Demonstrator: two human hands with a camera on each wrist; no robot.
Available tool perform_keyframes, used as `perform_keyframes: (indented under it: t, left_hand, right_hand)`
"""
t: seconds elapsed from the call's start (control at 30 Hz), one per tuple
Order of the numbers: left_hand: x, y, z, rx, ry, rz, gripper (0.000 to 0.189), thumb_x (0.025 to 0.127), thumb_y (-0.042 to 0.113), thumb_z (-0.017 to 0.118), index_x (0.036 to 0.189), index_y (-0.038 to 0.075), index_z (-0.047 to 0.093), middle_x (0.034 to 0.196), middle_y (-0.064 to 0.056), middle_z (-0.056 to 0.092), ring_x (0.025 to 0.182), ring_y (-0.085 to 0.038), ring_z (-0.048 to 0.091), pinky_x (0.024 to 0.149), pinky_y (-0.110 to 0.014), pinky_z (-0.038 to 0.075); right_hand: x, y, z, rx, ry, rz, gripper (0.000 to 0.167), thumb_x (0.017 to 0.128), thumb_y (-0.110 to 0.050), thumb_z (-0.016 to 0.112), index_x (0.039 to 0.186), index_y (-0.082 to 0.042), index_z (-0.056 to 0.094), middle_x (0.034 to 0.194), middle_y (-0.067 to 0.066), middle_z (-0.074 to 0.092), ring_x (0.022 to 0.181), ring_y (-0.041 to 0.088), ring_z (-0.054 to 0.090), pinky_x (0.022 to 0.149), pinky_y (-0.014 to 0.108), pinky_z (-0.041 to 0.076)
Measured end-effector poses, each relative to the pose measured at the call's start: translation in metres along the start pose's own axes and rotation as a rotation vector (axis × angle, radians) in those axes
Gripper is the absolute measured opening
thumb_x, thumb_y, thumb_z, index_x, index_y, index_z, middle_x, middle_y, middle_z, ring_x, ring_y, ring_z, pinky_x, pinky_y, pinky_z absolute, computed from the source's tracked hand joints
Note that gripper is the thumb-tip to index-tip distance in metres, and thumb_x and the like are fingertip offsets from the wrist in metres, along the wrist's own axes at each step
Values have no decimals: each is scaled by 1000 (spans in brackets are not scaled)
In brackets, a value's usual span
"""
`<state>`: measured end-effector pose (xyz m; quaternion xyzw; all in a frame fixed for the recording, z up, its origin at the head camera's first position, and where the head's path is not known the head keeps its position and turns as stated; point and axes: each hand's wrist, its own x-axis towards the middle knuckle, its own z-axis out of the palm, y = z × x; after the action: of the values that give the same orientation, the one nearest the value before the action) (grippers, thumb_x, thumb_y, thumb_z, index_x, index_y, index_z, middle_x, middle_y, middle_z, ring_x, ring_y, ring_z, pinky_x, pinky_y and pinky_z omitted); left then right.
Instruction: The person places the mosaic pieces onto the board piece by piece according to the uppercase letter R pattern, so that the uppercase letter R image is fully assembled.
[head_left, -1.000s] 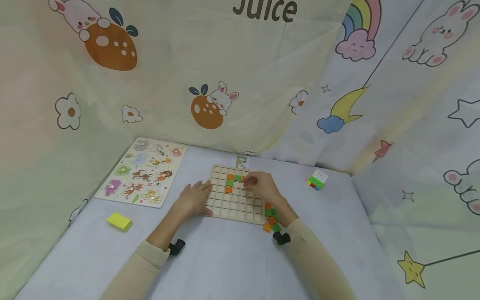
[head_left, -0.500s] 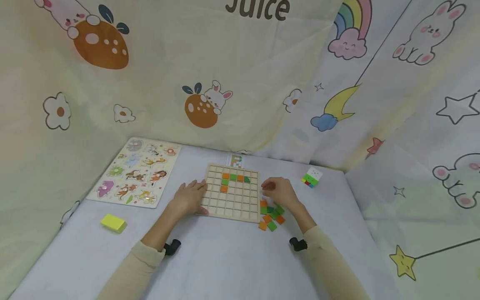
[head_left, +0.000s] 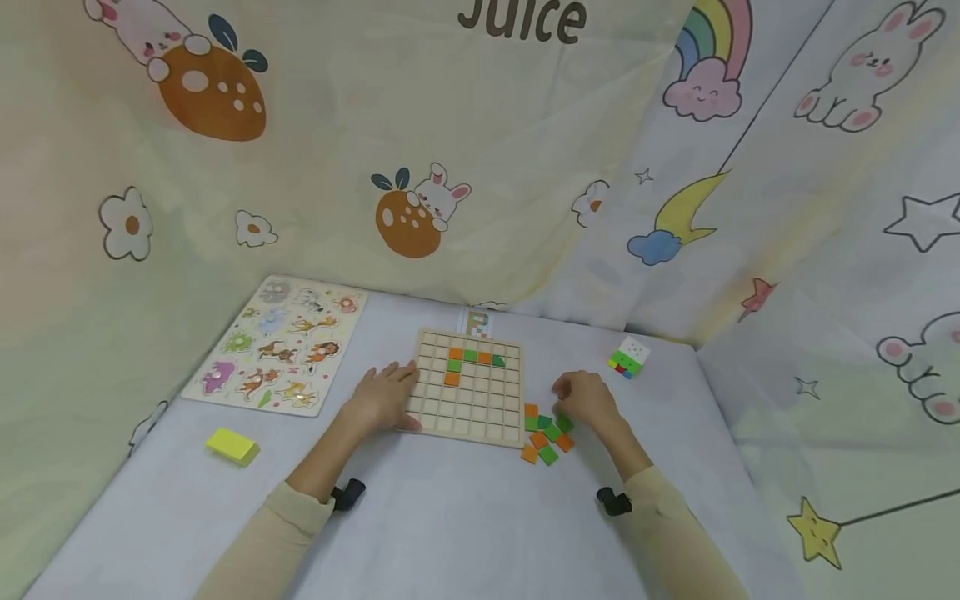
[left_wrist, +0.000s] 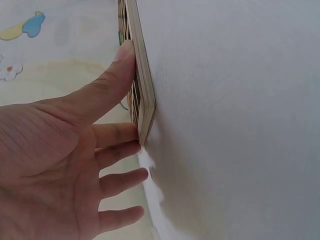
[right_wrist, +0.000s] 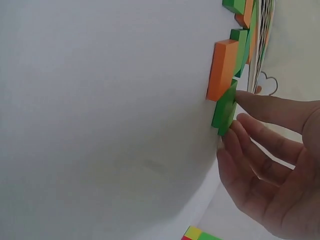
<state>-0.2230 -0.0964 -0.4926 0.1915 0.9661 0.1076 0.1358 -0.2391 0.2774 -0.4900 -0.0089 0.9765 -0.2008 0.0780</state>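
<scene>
A wooden grid board lies mid-table, with several orange and green tiles set in its upper cells. One of them, a green piece with a rounded corner, ends the row. My left hand rests at the board's left edge, fingers spread; in the left wrist view the thumb lies over the board's rim. Right of the board is a loose pile of orange and green tiles. There my right hand pinches a green tile between thumb and fingertips, beside an orange tile.
A small pattern card lies behind the board. An animal peg puzzle is at the back left, a yellow block in front of it. The puzzle cube stands at the back right, near the printed cloth backdrop.
My right hand has left the board and moved right and down to the tile pile, uncovering the green rounded piece at the row's end. My left hand has stayed at the board's edge.
</scene>
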Motion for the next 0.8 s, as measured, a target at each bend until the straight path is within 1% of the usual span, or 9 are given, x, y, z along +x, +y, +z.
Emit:
perform_keyframes:
  t: [0.13,0.27,0.4,0.5,0.6,0.7,0.8]
  left_hand:
    - [0,2,0,0,-2,-6,106,79,47,87,158,-3,38,168,-19,30,155,-44,26,123,-68,22]
    - [0,2,0,1,4,-9,107,79,48,87,159,-3,37,169,-19,30,155,-44,26,123,-68,21]
    - [1,2,1,7,6,-5,107,80,48,87,159,-3,37,169,-19,30,155,-44,26,123,-67,21]
    - [0,3,1,4,13,-3,106,79,47,88,158,-4,38,168,-20,31,155,-45,27,122,-68,22]
    - [-1,4,1,-7,19,-7,106,78,46,88,157,-4,39,168,-20,31,154,-45,27,122,-69,22]
    - [-1,4,0,-12,25,-12,105,78,45,88,157,-4,40,167,-20,32,154,-45,27,122,-70,23]
    - [-1,3,-1,-12,23,-19,105,78,45,89,157,-4,40,167,-20,32,155,-45,26,122,-70,22]
  right_hand:
    - [-2,3,0,14,6,2,25,83,-11,86,104,-5,76,90,5,71,81,22,63,72,37,57]
    - [0,8,0,45,13,-1,27,81,-13,89,103,-5,77,88,4,71,80,21,64,71,35,56]
    - [2,13,-2,72,21,-6,26,79,-14,91,101,-8,79,86,3,71,79,21,64,69,37,54]
    - [2,14,-5,115,26,-9,24,80,-13,90,101,-10,80,85,3,71,80,22,64,70,37,54]
    - [4,13,-6,175,46,-49,18,83,-13,88,101,-11,82,85,0,74,86,22,66,74,38,54]
    - [8,9,-3,247,89,-115,15,86,-14,86,101,-10,83,86,0,77,87,21,69,73,36,55]
    - [13,0,2,304,124,-164,17,86,-14,86,102,-9,83,86,1,78,85,20,70,69,34,55]
